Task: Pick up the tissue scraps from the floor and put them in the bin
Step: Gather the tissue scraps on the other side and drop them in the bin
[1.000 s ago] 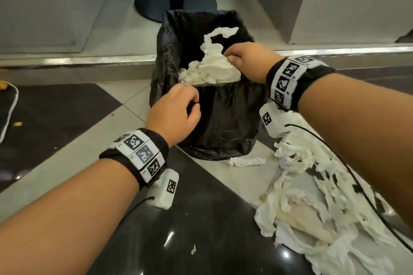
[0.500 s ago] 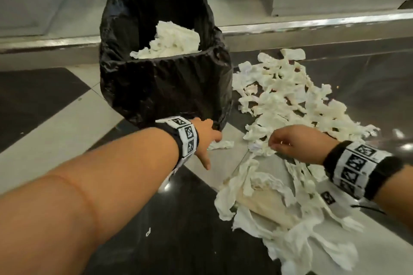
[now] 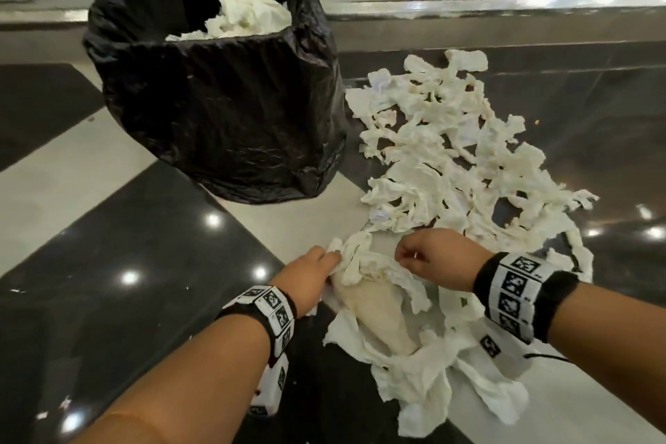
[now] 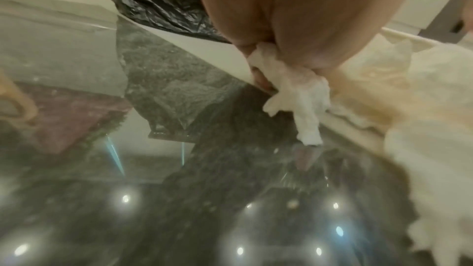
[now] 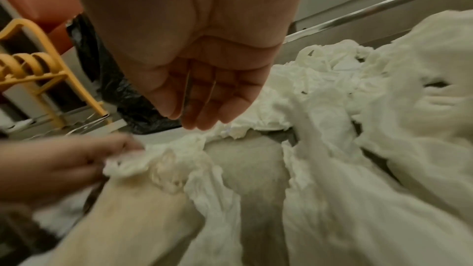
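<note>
The bin (image 3: 223, 112), lined with a black bag, stands at the upper left with white tissue (image 3: 248, 14) heaped inside. To its right, torn white tissue scraps (image 3: 450, 162) spread across the floor, and a larger crumpled heap (image 3: 407, 353) lies close to me. My left hand (image 3: 333, 258) pinches a scrap at that heap's left edge; the left wrist view shows this scrap (image 4: 297, 92) bunched between thumb and fingers. My right hand (image 3: 402, 258) hovers just above the heap. In the right wrist view its fingers (image 5: 199, 108) hang relaxed and hold nothing.
A metal threshold strip (image 3: 504, 7) runs behind the bin and scraps, below a wall. The floor is glossy dark tile (image 3: 126, 263) crossed by a pale band (image 3: 72, 173). A yellow frame (image 5: 38, 68) stands beyond the bin in the right wrist view.
Both hands left the bin and came down to the floor pile. The left hand has taken hold of a scrap; the right hand moved nearer, over the close heap.
</note>
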